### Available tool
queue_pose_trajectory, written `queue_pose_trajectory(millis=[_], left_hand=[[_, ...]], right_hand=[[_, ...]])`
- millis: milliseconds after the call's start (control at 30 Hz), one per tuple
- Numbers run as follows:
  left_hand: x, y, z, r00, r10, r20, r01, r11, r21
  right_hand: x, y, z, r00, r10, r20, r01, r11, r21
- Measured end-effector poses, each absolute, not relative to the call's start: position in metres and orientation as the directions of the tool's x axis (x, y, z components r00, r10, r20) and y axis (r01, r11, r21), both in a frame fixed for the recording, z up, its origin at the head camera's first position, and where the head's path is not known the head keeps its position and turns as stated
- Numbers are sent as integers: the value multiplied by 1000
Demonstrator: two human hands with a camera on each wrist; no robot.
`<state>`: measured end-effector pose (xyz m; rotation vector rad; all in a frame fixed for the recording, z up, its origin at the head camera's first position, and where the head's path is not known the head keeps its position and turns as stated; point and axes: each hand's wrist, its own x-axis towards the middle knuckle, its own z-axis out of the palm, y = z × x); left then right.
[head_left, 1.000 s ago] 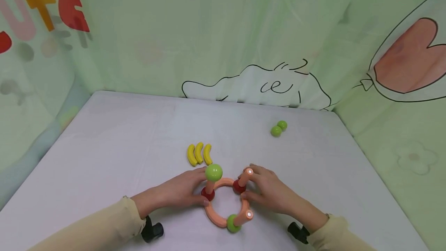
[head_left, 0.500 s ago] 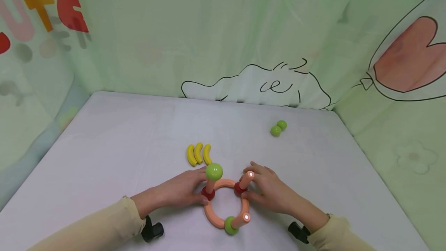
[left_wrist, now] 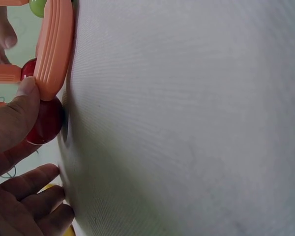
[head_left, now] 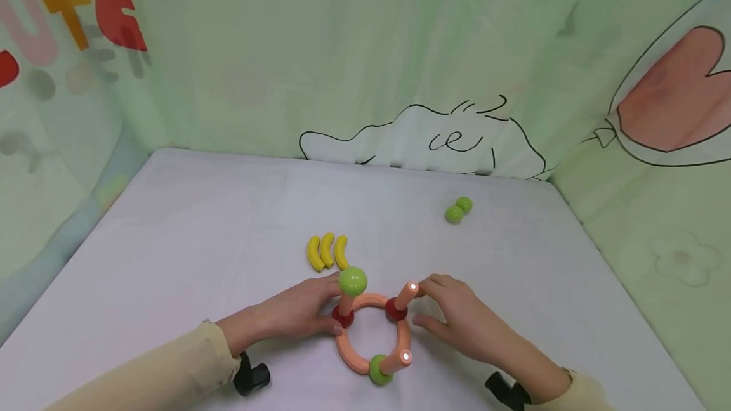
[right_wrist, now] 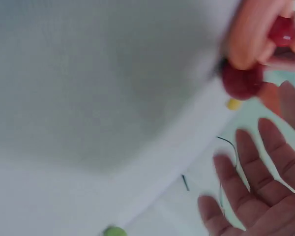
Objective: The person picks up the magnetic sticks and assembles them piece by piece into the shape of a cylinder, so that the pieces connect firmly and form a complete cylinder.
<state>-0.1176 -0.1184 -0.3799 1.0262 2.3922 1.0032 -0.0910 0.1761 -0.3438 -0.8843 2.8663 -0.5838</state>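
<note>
A toy frame stands on the table: a ring of curved orange pieces (head_left: pixel 349 355) joined by two red balls (head_left: pixel 396 309) and a green ball (head_left: pixel 379 370). Orange sticks (head_left: pixel 407 295) rise from these joints, and another green ball (head_left: pixel 353 281) caps the left one. My left hand (head_left: pixel 302 307) pinches the left red joint ball (left_wrist: pixel 48 120) between thumb and index finger, its other fingers spread loosely. Just right of the ring is my right hand (head_left: pixel 465 316), fingers relaxed and holding nothing. In the right wrist view its fingers (right_wrist: pixel 250 172) spread apart, below a red ball.
Three small yellow toy bananas (head_left: pixel 327 251) lie behind the ring. Farther back to the right, two loose green balls (head_left: pixel 454 214) sit together. A pale cloth covers the table (head_left: pixel 188 221), with printed green curtains (head_left: pixel 240 68) behind and at both sides.
My right hand has let go of the ring and drawn away to the right. The front stick shifted slightly left earlier on. My left hand stays at its joint.
</note>
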Motion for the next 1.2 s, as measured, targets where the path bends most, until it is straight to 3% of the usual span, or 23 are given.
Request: queue_pose_trajectory(millis=[167, 333, 500, 900, 1200], left_hand=[[-118, -119, -378, -677, 735, -36, 492, 488, 721], [-119, -119, -378, -677, 735, -31, 495, 487, 719], [-119, -117, -378, -683, 730, -40, 482, 490, 726], [-119, -116, -380, -689, 723, -42, 485, 504, 715], [-119, -115, -380, -689, 722, -60, 467, 506, 725]], right_hand=[[-70, 181, -339, -773, -634, 21, -574, 685, -448], [-61, 173, -353, -644, -745, 176, -706, 489, -512], [-62, 165, -360, -573, -770, 281, -768, 385, -512], [-65, 159, -364, -518, -788, 332, -788, 289, -544], [-63, 160, -363, -527, -790, 315, -784, 309, -538]])
